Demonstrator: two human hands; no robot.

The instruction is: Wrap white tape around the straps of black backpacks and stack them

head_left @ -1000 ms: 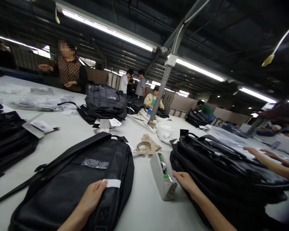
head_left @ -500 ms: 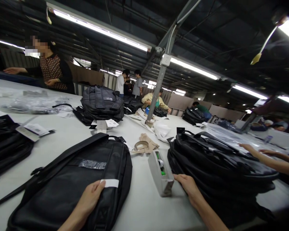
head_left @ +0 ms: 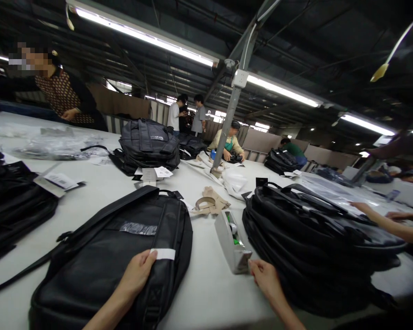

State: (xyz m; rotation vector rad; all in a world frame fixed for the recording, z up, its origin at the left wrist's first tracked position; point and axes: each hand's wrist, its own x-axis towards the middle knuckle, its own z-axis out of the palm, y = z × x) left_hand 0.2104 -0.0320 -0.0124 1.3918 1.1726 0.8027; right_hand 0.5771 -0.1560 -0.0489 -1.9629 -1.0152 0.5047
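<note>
A black backpack (head_left: 99, 266) lies on the white table, straps up, with a crinkled clear patch on its back panel. My left hand (head_left: 137, 274) pinches the end of a white strip (head_left: 165, 254) lying across one strap. Right of it stands a grey tape dispenser (head_left: 232, 243) with a green and white core. My right hand (head_left: 264, 275) is at the dispenser's near end, thumb and fingers pressed together; whatever they hold is too small to make out. Close beyond that hand rises a stack of black backpacks (head_left: 309, 247).
More black bags (head_left: 13, 201) with tags lie at left, others (head_left: 147, 144) farther back. Clear plastic bags (head_left: 58, 142), brown paper (head_left: 213, 201) and a metal post (head_left: 229, 119) stand beyond. Another person's hands (head_left: 382, 220) reach over the right-hand stack; several people are behind.
My right hand's fingers have drawn together at the dispenser's end. My left hand still holds the white strip. The view has shifted slightly, and the person at back left leans farther left.
</note>
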